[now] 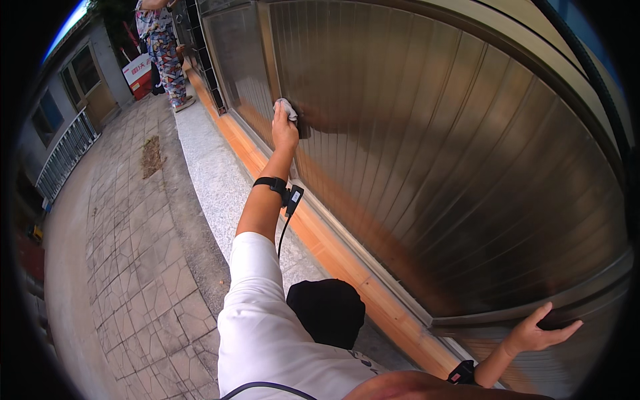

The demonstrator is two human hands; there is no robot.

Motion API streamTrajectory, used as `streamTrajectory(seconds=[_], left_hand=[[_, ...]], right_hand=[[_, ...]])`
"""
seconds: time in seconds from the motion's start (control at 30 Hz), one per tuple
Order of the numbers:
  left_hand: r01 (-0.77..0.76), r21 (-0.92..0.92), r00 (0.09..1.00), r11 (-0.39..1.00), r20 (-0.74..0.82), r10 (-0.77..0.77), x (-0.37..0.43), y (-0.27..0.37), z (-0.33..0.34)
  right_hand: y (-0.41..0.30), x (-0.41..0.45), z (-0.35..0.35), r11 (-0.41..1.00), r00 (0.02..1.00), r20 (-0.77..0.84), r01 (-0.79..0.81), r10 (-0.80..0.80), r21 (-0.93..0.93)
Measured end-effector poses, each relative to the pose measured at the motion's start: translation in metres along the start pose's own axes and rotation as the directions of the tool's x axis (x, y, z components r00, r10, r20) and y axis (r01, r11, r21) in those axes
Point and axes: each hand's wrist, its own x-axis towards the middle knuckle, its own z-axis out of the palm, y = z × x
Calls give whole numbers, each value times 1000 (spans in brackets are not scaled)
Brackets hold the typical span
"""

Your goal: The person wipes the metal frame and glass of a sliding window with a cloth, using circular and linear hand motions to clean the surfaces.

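Note:
My left hand (286, 132) is stretched far forward, its fingers closed over a crumpled grey cloth (287, 109). The cloth lies against the ribbed metal door panel (370, 120), close to an upright frame bar (270, 55). Part of the cloth is hidden by my fingers. At lower right, my right hand (535, 332) has thumb and fingers spread beside a wide metal frame bar (500, 305) and holds nothing visible. Whether it touches the bar is hard to tell. Black straps with small devices (294, 197) circle both forearms.
An orange tiled sill (330, 245) runs below the door, beside a speckled stone step (210, 150). Farther along stands a person in patterned clothes (167, 55). Stone paving (145, 260) extends left towards a metal railing (70, 155). A black cable (282, 237) hangs from my left forearm.

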Motion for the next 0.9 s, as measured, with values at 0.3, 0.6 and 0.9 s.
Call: streamTrajectory(seconds=[0.3, 0.6, 0.9], left_hand=[[175, -73, 981, 982, -66, -180, 61, 48, -18], [-221, -256, 952, 941, -269, 150, 166, 98, -30], [140, -80, 978, 987, 169, -125, -42, -3, 7]], right_hand=[[-2, 3, 0, 999, 998, -58, 38, -36, 19], [7, 1, 1, 999, 999, -47, 15, -17, -42], [1, 7, -1, 998, 998, -54, 35, -37, -43]])
